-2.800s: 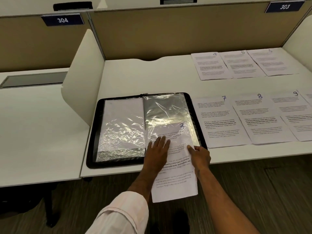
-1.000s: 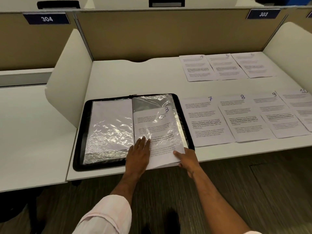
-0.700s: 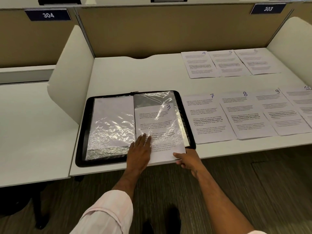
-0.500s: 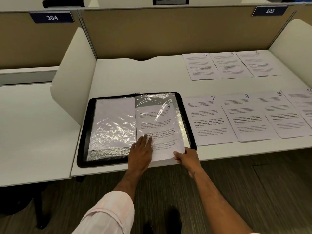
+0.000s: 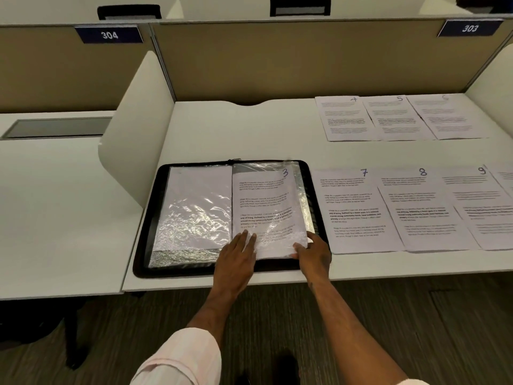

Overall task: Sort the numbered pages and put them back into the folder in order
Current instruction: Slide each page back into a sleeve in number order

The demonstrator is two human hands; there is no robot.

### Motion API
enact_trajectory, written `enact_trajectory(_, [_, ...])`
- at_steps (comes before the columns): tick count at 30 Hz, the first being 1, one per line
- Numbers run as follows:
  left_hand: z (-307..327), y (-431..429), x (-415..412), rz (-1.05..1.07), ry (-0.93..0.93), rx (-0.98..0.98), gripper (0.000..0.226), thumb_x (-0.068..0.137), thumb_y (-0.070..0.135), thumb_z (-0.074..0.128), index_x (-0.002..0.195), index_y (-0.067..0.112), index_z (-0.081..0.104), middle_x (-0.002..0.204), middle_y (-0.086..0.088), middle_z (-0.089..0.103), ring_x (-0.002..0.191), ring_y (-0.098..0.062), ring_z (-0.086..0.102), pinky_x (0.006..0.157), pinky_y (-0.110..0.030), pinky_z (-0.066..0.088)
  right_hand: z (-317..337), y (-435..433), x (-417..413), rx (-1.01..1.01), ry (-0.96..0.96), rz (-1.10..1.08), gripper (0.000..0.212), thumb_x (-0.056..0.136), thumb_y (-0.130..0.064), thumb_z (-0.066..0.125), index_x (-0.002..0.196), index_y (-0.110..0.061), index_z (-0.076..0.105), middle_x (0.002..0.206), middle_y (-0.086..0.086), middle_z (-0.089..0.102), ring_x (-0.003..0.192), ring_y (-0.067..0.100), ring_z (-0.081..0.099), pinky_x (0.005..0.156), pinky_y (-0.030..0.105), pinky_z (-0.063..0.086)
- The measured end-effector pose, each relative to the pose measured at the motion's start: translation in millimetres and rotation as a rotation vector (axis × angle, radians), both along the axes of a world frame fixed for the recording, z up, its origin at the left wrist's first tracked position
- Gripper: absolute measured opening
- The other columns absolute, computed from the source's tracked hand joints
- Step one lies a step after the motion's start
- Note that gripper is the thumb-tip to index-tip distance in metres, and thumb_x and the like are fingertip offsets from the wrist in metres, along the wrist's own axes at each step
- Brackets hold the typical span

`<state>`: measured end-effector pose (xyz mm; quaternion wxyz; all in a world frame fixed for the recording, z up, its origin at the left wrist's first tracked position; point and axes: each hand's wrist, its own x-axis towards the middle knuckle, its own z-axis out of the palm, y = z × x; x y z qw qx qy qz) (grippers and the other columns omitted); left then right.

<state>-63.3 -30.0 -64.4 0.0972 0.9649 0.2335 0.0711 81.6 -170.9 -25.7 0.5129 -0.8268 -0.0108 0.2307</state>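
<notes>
A black zip folder lies open on the white desk, with shiny plastic sleeves inside. Page 3 sits almost fully inside the right sleeve, its lower edge at the sleeve's mouth. My left hand lies flat on the sleeve's lower left part, fingers spread. My right hand pinches the page's lower right corner. The left sleeve holds a white sheet. Pages 7, 8 and 9 lie in a row to the right. Pages 4 and 5 lie at the back.
A third sheet lies right of page 5, its number faint. Another sheet's edge shows at the far right. White dividers flank the desk; a tan partition closes the back. A neighbouring desk lies to the left.
Page 3 has slid further up into the right sleeve, from hanging over the desk's edge to nearly fully in. Both hands moved forward with it.
</notes>
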Motion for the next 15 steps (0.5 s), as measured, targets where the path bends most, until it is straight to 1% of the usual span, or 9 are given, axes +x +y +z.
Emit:
enact_trajectory(1, [0, 0, 1, -0.007, 0.002, 0.001, 0.05, 0.098, 0.035, 0.036, 0.14, 0.013, 0.052, 0.142, -0.014, 0.052, 0.128, -0.028, 0.054, 0.1, -0.043, 0.05, 2, 0, 1, -0.025, -0.019, -0.006, 0.042, 0.087, -0.017, 0.07, 0.128, -0.019, 0.058, 0.114, 0.008, 0.067, 0.092, 0.019, 0.067, 0.079, 0.027, 0.055])
enact_trajectory(2, [0, 1, 2, -0.016, 0.005, 0.005, 0.049, 0.098, 0.037, 0.037, 0.139, 0.014, 0.053, 0.142, -0.013, 0.053, 0.127, -0.027, 0.055, 0.099, -0.042, 0.05, 2, 1, 3, -0.045, -0.032, -0.01, 0.042, 0.086, -0.02, 0.072, 0.126, -0.017, 0.06, 0.111, 0.007, 0.068, 0.093, 0.019, 0.066, 0.08, 0.029, 0.053])
enact_trajectory(4, [3, 1, 6, -0.027, 0.01, 0.02, 0.049, 0.097, 0.04, 0.039, 0.136, 0.015, 0.056, 0.138, -0.012, 0.056, 0.123, -0.026, 0.058, 0.096, -0.04, 0.051, 4, 1, 7, -0.07, -0.048, -0.002, 0.041, 0.084, -0.025, 0.074, 0.122, -0.016, 0.062, 0.106, 0.006, 0.069, 0.089, 0.019, 0.064, 0.077, 0.028, 0.051])
enact_trajectory(6, [8, 2, 9, -0.026, 0.017, 0.032, 0.048, 0.096, 0.043, 0.044, 0.134, 0.017, 0.058, 0.136, -0.01, 0.059, 0.12, -0.025, 0.06, 0.092, -0.038, 0.052, 3, 1, 10, -0.087, -0.062, 0.008, 0.044, 0.082, -0.032, 0.076, 0.12, -0.017, 0.062, 0.105, 0.006, 0.069, 0.088, 0.02, 0.065, 0.076, 0.029, 0.053])
enact_trajectory(8, [10, 4, 13, -0.032, 0.012, 0.039, 0.047, 0.093, 0.042, 0.058, 0.133, 0.018, 0.058, 0.135, -0.009, 0.059, 0.118, -0.025, 0.061, 0.089, -0.039, 0.054, 3, 0, 13, -0.098, -0.07, 0.019, 0.047, 0.08, -0.037, 0.076, 0.12, -0.018, 0.061, 0.102, 0.006, 0.07, 0.086, 0.019, 0.067, 0.076, 0.032, 0.056])
enact_trajectory(9, [10, 5, 15, -0.041, 0.011, 0.036, 0.049, 0.091, 0.042, 0.063, 0.134, 0.018, 0.058, 0.136, -0.009, 0.059, 0.118, -0.025, 0.061, 0.088, -0.04, 0.054, 3, -1, 13, -0.099, -0.069, 0.025, 0.047, 0.08, -0.037, 0.077, 0.12, -0.017, 0.061, 0.099, 0.005, 0.071, 0.082, 0.018, 0.068, 0.075, 0.032, 0.057])
enact_trajectory(11, [10, 7, 18, -0.058, 0.01, 0.041, 0.052, 0.089, 0.042, 0.067, 0.134, 0.017, 0.057, 0.135, -0.009, 0.059, 0.118, -0.025, 0.06, 0.087, -0.04, 0.055, 4, -3, 13, -0.061, -0.051, 0.031, 0.046, 0.079, -0.033, 0.078, 0.118, -0.016, 0.061, 0.093, 0.006, 0.072, 0.075, 0.013, 0.069, 0.069, 0.029, 0.058])
enact_trajectory(13, [11, 8, 22, -0.066, -0.005, 0.062, 0.051, 0.088, 0.04, 0.068, 0.132, 0.015, 0.058, 0.132, -0.008, 0.061, 0.116, -0.024, 0.061, 0.084, -0.038, 0.055, 6, -5, 12, -0.02, -0.031, 0.048, 0.044, 0.079, -0.028, 0.079, 0.117, -0.016, 0.061, 0.093, 0.006, 0.072, 0.073, 0.012, 0.069, 0.065, 0.026, 0.057])
enact_trajectory(15, [14, 9, 27, -0.069, -0.029, 0.083, 0.05, 0.085, 0.037, 0.072, 0.128, 0.013, 0.061, 0.127, -0.008, 0.063, 0.111, -0.025, 0.063, 0.08, -0.038, 0.056, 6, -8, 11, -0.003, -0.028, 0.073, 0.043, 0.08, -0.028, 0.078, 0.118, -0.018, 0.061, 0.092, 0.005, 0.071, 0.073, 0.013, 0.069, 0.063, 0.023, 0.056])
